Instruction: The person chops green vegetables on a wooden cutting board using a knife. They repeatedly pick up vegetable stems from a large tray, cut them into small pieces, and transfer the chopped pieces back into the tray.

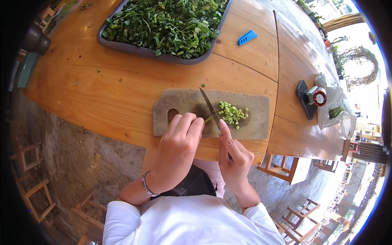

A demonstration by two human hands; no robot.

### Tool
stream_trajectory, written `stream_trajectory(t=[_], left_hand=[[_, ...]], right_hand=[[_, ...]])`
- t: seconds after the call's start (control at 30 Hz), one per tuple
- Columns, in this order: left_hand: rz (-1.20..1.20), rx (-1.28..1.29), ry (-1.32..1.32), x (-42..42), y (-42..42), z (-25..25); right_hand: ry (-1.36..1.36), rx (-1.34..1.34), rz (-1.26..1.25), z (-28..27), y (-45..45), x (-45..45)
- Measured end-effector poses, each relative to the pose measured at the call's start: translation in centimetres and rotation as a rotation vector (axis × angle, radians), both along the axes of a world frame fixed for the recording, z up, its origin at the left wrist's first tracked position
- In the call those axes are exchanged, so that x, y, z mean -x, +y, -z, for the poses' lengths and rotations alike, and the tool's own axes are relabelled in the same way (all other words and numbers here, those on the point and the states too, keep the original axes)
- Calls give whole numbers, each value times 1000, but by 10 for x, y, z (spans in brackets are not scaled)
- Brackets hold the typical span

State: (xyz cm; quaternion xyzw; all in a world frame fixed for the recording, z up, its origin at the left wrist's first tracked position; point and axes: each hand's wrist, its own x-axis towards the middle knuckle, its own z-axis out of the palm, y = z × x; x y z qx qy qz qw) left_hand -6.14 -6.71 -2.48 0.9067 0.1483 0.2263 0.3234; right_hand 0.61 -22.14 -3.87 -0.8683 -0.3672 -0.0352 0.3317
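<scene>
A worn wooden cutting board [183, 98] lies near the front edge of the table. My left hand [182, 139] grips a thin green stem [208, 119] whose end sticks out past the fingertips over the board. In my right hand [234, 153] is a small paring knife [209, 102], its blue handle mostly hidden by the fingers and its blade pointing away from me. The blade lies across the stem's end. Just right of the knife, a small heap of diced pale-green stem pieces [231, 114] rests on the board.
A dark tray [134, 50] heaped with chopped greens [171, 26] stands beyond the board. A blue knife sheath [247, 37] lies to its right. Farther right are a smartphone [303, 99] with a clip-on device and a plastic bag [332, 105]. Wooden stools [283, 170] stand beside the table [107, 88].
</scene>
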Motion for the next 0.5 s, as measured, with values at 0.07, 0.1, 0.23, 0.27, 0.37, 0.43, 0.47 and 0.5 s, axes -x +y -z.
stream_trajectory(t=[0.07,0.1,0.23,0.27,0.37,0.43,0.47,0.5], left_hand=[[-13,12,3,0,-1,0],[-19,15,3,0,-1,0],[-6,10,4,1,-1,1],[-1,10,2,0,1,2],[4,20,-2,0,0,2],[-13,14,-9,1,1,1],[-22,10,-14,1,0,1],[-30,10,-19,1,-2,2]], right_hand=[[5,7,3,-2,3,0],[16,-4,5,-1,1,1],[49,-57,10,6,-5,4],[55,-74,12,7,-3,5],[6,43,20,0,10,-1],[34,35,5,0,8,-3],[36,17,7,0,6,-4],[38,2,10,1,4,-5]])
